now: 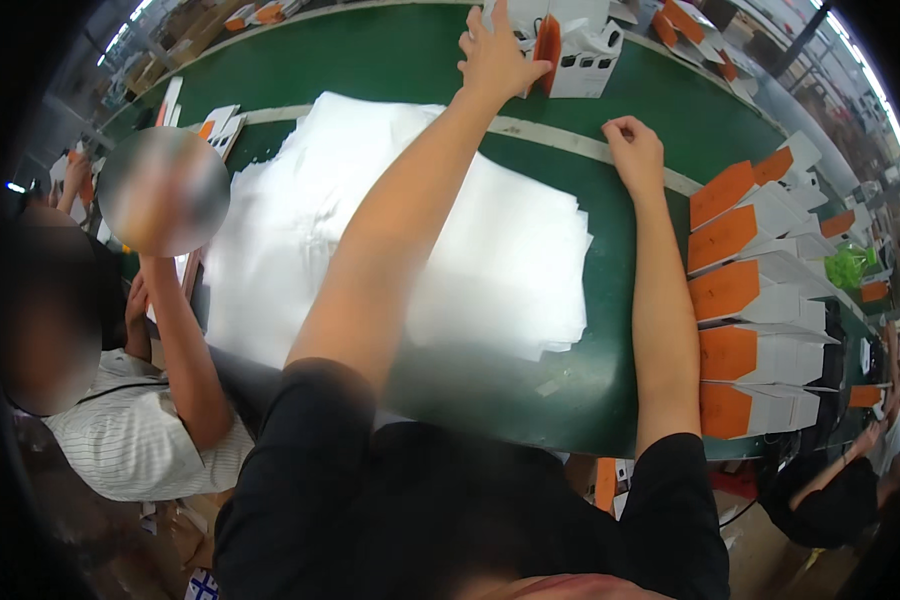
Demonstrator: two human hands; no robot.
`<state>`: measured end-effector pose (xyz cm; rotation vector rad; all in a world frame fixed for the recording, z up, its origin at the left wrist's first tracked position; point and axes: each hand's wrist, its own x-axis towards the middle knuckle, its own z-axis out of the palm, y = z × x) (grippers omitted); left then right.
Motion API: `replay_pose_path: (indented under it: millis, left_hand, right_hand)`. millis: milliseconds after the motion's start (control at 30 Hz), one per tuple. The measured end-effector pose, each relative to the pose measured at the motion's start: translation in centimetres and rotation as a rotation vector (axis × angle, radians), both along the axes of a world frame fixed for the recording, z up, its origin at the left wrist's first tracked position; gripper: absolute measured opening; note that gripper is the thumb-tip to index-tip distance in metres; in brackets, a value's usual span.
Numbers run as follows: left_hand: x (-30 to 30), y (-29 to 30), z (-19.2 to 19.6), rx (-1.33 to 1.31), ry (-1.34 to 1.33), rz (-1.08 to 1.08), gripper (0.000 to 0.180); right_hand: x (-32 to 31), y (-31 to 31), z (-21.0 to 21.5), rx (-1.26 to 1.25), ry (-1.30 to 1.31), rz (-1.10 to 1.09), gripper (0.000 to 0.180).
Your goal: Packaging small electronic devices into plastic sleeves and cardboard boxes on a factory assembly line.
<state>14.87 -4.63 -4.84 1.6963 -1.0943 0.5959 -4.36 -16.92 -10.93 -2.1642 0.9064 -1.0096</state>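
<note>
My left hand [497, 62] is stretched to the far side of the table, fingers spread. Its thumb reaches the orange flap [547, 42] of a white carton [582, 75] with dark pictures on its side. Whether the thumb presses on the flap, I cannot tell. Clear or white plastic bags show in the carton's open top. Loosely curled, my right hand [636, 152] is held to the right of that carton, over the green table, with no object visible in it. Beneath my left forearm lies a wide, uneven stack of thin white sheets [510, 260].
Several open white cartons with orange flaps [727, 293] line the table's right edge, near a bright green bag [848, 265]. A pale strip [560, 140] crosses the green table [600, 350]. At the left, another person in a striped shirt [135, 430] works close by.
</note>
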Motion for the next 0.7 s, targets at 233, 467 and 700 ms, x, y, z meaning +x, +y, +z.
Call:
replay_pose_path:
  millis: [233,467,700]
  left_hand:
    - [2.9,-2.0,3.7,0.171,0.346,0.23,0.099]
    - [9.9,1.5,0.8,0.291,0.238,0.257,0.094]
    - [3.5,1.0,4.6,-0.135,-0.192,0.221,0.067]
  right_hand:
    - [-1.8,-0.7,-0.1,0.054,-0.061,-0.06,0.027]
    - [-0.7,-0.5,-0.3,0.058,-0.01,-0.039,0.026]
    - [-0.5,-1.3,-0.5,0.013,0.007,0.004,0.026]
